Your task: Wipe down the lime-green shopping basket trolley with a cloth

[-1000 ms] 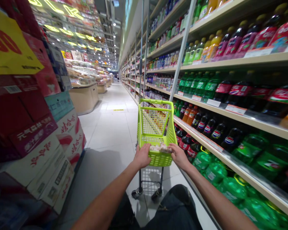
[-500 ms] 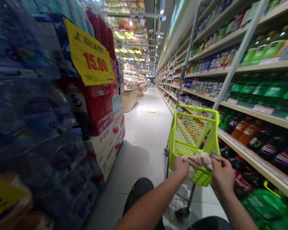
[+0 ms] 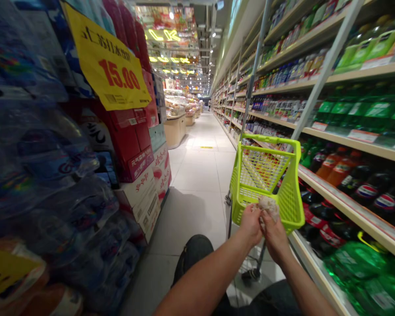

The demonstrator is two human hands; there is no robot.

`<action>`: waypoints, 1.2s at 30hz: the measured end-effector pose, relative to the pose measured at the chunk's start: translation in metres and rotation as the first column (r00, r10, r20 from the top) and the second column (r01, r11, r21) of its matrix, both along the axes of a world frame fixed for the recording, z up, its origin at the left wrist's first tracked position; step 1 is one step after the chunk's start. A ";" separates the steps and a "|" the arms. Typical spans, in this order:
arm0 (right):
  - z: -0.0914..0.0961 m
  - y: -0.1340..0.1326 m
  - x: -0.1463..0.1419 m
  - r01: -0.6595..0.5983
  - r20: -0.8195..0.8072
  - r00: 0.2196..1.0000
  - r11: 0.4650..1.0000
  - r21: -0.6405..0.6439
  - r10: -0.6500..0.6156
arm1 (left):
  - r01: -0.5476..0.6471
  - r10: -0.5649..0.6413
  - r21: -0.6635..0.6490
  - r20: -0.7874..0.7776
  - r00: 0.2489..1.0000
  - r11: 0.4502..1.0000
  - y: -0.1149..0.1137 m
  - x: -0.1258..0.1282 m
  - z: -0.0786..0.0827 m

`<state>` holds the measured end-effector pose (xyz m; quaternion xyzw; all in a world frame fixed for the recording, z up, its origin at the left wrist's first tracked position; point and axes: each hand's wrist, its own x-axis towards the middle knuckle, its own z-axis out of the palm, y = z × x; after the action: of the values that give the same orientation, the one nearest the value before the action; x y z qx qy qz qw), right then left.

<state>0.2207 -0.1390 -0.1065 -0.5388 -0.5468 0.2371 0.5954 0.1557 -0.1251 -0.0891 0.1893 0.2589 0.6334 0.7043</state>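
Both of my hands meet at the near edge of a lime-green shopping cart. My left hand and my right hand are closed together on a crumpled pale cloth, bunched into a small wad above my fingers. The cart's mesh basket looks empty and its handle bar points away from me. My knee in dark trousers shows below my left forearm.
Drink shelves with green and dark soda bottles run along the right. On the left stand stacked boxes, wrapped water packs and a yellow 15.00 price sign. The tiled aisle stretches ahead.
The cloth, earlier stretched between my two hands along the cart's edge, is now bunched up as my hands have come together. My view has swung left.
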 end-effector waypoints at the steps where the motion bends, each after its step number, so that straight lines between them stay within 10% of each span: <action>1: -0.002 -0.003 -0.006 0.023 -0.018 1.000 1.000 0.009 -0.022 | 0.048 -0.049 0.021 0.028 0.998 0.999 -0.002 0.006 0.000; 6: -0.004 -0.002 0.008 0.145 0.259 0.948 0.975 0.167 -0.186 | 0.145 -0.116 0.013 -0.530 0.840 0.989 0.003 -0.002 -0.004; 8: -0.006 0.007 0.037 0.179 0.376 0.888 0.951 0.252 -0.266 | 0.161 0.057 0.146 -0.888 0.457 0.976 0.012 -0.022 -0.007; 11: -0.016 0.019 0.075 0.303 0.524 0.755 0.918 0.254 -0.394 | 0.359 0.371 0.289 -0.910 -0.184 0.888 0.027 -0.052 -0.018; 14: -0.034 0.026 0.069 0.278 0.644 0.693 0.944 0.175 -0.323 | 0.516 0.455 0.206 -0.784 -0.422 0.832 0.037 -0.064 -0.032; 21: -0.047 0.037 0.013 -0.014 0.774 0.625 0.989 0.148 -0.107 | 0.569 0.503 0.163 -0.695 -0.513 0.806 0.041 -0.072 -0.035; 26: -0.054 0.022 0.082 0.312 0.722 0.560 0.911 0.271 -0.406 | 0.550 0.513 0.156 -0.626 -0.587 0.820 0.042 -0.075 -0.031; 29: -0.060 0.028 0.064 0.381 0.696 0.544 0.877 0.294 -0.470 | 0.558 0.531 0.173 -0.618 -0.580 0.811 0.041 -0.070 -0.032; 33: -0.064 0.045 -0.003 0.202 0.723 0.567 0.918 0.342 -0.394 | 0.598 0.570 0.183 -0.600 -0.561 0.781 0.041 -0.070 -0.034; 36: -0.061 0.041 -0.001 0.053 0.777 0.540 0.935 0.352 -0.323 | 0.613 0.586 0.187 -0.590 -0.555 0.768 0.043 -0.075 -0.035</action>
<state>0.2201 -0.0982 -0.1674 -0.5504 -0.7271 -0.1901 0.3636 0.0802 -0.0820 -0.1240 0.8649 0.4863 0.1140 -0.0496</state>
